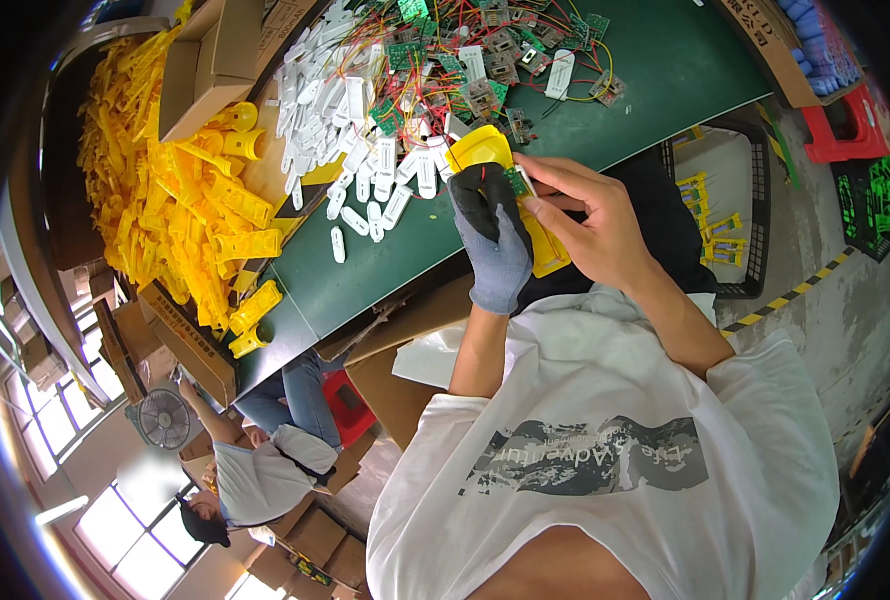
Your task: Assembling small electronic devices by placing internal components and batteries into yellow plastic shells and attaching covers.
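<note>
Yellow plastic housing [525, 200] was held above the green desk [405, 260] edge, the gloved left hand [493, 245] clamped around it. The bare right hand [590, 225] pinched a small circuit board [516, 181] into it; seating appeared underway, and pressing it home would call for careful alignment.

Green bench [655, 75]; white plastic pieces [365, 150]; wired circuit boards [485, 60]; yellow housings [180, 200] heaped.

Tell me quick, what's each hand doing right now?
Left hand, gloved: closed around the yellow plastic housing.
Right hand, bare: fingers pinched on a small green circuit board at the housing.
</note>
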`<state>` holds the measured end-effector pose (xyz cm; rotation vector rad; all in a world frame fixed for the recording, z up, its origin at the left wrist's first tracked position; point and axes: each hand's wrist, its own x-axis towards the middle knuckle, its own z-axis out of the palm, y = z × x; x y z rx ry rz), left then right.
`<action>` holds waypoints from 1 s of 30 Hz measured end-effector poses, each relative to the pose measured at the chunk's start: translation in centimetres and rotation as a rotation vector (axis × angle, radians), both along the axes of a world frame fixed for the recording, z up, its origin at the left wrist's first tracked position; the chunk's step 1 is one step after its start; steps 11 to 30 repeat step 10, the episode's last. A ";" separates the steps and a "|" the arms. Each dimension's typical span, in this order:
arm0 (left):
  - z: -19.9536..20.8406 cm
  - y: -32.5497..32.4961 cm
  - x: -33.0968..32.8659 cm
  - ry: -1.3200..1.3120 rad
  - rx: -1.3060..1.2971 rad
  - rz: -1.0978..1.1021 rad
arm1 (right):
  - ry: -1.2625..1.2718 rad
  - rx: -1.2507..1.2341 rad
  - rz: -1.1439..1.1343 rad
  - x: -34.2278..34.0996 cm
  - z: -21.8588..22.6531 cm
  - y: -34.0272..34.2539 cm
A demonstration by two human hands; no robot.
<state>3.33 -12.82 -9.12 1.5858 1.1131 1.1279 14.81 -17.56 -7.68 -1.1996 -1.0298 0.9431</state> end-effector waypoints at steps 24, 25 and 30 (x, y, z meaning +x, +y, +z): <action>-1.1 -0.4 0.3 -0.137 -0.054 0.037 | 0.189 -0.167 -0.112 0.6 -0.2 -0.3; -1.1 -0.4 0.3 -0.137 -0.054 0.037 | 0.189 -0.167 -0.112 0.6 -0.2 -0.3; -1.1 -0.4 0.3 -0.137 -0.054 0.037 | 0.189 -0.167 -0.112 0.6 -0.2 -0.3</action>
